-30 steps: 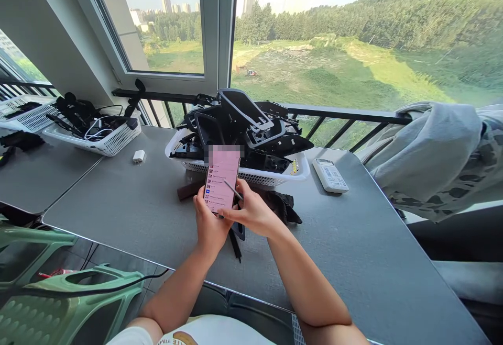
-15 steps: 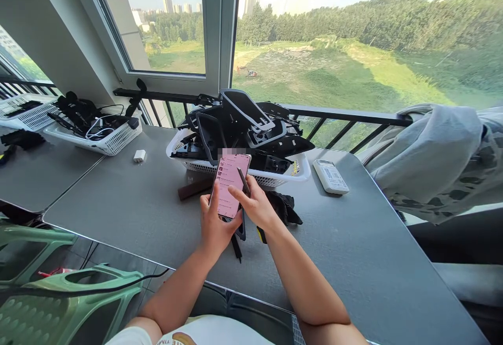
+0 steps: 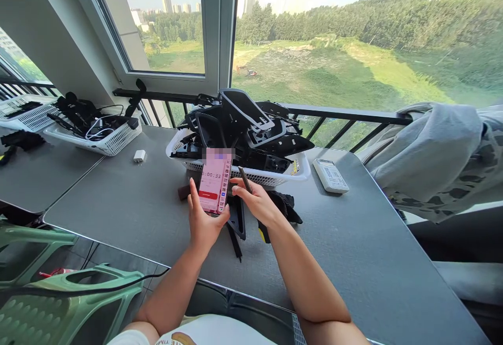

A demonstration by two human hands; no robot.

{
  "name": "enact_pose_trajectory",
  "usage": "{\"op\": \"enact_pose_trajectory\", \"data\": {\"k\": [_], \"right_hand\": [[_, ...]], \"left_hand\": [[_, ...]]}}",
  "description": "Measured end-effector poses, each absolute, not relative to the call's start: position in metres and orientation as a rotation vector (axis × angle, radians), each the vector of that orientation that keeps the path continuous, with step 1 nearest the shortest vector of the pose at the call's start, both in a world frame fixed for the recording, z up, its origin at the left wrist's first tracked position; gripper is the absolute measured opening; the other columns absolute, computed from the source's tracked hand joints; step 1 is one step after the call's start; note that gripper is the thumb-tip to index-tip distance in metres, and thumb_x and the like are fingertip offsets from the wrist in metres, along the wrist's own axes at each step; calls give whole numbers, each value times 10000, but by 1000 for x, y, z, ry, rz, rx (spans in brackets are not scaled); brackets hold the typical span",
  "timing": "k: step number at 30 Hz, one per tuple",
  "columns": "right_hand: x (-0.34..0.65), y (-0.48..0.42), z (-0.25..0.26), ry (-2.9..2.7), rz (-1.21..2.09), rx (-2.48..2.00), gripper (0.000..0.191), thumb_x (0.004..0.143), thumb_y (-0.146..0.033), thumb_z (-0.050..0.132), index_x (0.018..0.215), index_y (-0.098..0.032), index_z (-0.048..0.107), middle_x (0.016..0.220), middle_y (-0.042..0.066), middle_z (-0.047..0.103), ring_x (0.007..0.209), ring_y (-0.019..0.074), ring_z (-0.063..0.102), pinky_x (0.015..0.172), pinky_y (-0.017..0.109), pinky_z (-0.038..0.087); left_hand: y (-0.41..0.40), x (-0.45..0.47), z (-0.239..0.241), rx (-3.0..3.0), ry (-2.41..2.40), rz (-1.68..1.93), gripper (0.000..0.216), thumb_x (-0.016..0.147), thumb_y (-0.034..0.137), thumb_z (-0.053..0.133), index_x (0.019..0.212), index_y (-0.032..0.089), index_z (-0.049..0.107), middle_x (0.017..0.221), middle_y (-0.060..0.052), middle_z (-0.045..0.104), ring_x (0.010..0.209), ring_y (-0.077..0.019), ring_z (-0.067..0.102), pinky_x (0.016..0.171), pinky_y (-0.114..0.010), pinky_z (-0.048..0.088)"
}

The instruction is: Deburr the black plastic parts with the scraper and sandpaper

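My left hand (image 3: 205, 224) is wrapped round the lower part of a smartphone (image 3: 212, 180), thumb on one edge and fingers on the other. The lit pink screen shows a timer and a red button. Just right of the phone, my right hand (image 3: 257, 201) grips a thin dark pen-like tool (image 3: 244, 179), which points up and away; its exact kind is unclear. Below the hands, a black frame-shaped plastic part (image 3: 237, 219) and a thin black strip (image 3: 236, 245) lie on the table. A black glove-like cloth (image 3: 286, 206) with a yellow patch is partly behind my right wrist.
A white basket (image 3: 302, 173) heaped with black plastic parts stands before the window railing. Further left are another white basket (image 3: 118, 143) with cables and a white charger plug (image 3: 139, 156). A white calculator-like device (image 3: 330, 176) lies right. Green stools (image 3: 98, 292) stand at lower left.
My left hand has moved left with the phone, away from my right hand. The right fingers have come off the screen. The display has switched from a list to a timer with a side panel.
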State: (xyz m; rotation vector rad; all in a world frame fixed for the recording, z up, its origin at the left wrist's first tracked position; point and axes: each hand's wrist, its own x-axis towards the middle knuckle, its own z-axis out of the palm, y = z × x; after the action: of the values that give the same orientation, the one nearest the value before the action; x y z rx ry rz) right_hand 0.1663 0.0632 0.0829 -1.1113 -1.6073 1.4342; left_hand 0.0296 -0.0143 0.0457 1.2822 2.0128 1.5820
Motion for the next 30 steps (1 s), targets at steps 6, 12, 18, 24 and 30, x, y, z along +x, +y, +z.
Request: {"op": "enact_pose_trajectory", "data": {"k": [6,12,18,24,30], "right_hand": [[166,62,87,-1631,1432,-1142,421,753,-466,575,1040,-176,682,814,21,613,805,193,563,808,354,431],[172,61,96,-1676,1393,-1171,441,770,-491,558,1044,-166,677,788,12,602,738,170,538,731,329,417],[187,61,108,-1754,1368,-1224,475,768,-548,566,1022,-161,665,749,-8,554,635,133,466,599,291,380],[195,60,111,-1789,1445,-1230,523,756,-570,575,1071,-156,630,756,-35,486,518,80,361,475,256,321],[189,63,102,-2059,1338,-1261,392,830,-475,580,1070,-169,637,659,-42,523,545,115,457,511,256,353]], "left_hand": [[-15,19,43,1196,2024,1586,1140,573,322,826,1532,199,222,1349,-182,504,1298,-366,498,1054,-490,419],[-27,-10,43,1132,2157,1503,1150,583,377,814,1534,170,203,1401,-196,496,1308,-356,498,1085,-488,398],[-32,-60,50,949,2541,1290,1140,611,356,781,1536,112,161,1543,-232,340,1425,-357,362,1151,-470,331],[-27,-111,43,820,2703,990,1166,647,373,763,1536,31,91,1543,-279,319,1446,-371,324,1157,-472,323],[-9,-145,24,780,2674,747,1168,643,315,777,1527,3,80,1500,-312,374,1407,-366,398,1130,-458,355]]}}
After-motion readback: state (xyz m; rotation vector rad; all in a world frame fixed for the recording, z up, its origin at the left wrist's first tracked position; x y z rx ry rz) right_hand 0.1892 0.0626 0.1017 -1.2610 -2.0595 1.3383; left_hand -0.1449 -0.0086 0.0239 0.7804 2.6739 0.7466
